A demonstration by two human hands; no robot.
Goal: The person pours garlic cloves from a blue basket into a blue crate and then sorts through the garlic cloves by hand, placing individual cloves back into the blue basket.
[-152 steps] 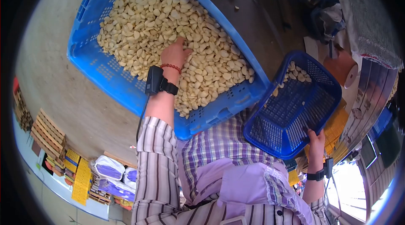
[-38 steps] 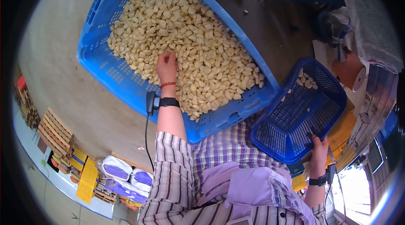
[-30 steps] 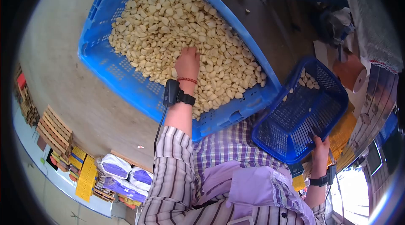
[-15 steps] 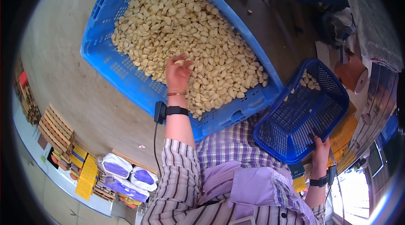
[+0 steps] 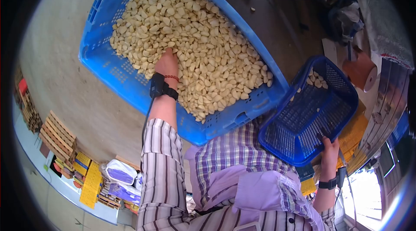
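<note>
A large blue crate (image 5: 117, 75) holds a heap of pale cream pieces that look like peeled garlic cloves (image 5: 208, 49). My left hand (image 5: 167, 64) reaches down into the heap near its middle left, back of the hand up. Its fingers are bunched and bent downward among the cloves, and the fingertips are hidden. At the right, my right hand (image 5: 330, 151) grips the near rim of a smaller dark blue basket (image 5: 299, 142), which tilts beside the crate's corner. A few cloves (image 5: 317, 79) lie inside that basket, mostly at its far end.
Wooden pallets (image 5: 56, 135), yellow crates (image 5: 92, 183) and wrapped white and purple sacks (image 5: 121, 174) stand on the floor at lower left. A loose clove (image 5: 252, 9) lies beyond the crate. A brown rounded object (image 5: 362, 71) sits past the basket. Cables run from both wrist straps.
My left hand has moved left and slightly farther away, turning from raised, curled fingers to fingers down in the cloves. My right hand and the basket have barely moved.
</note>
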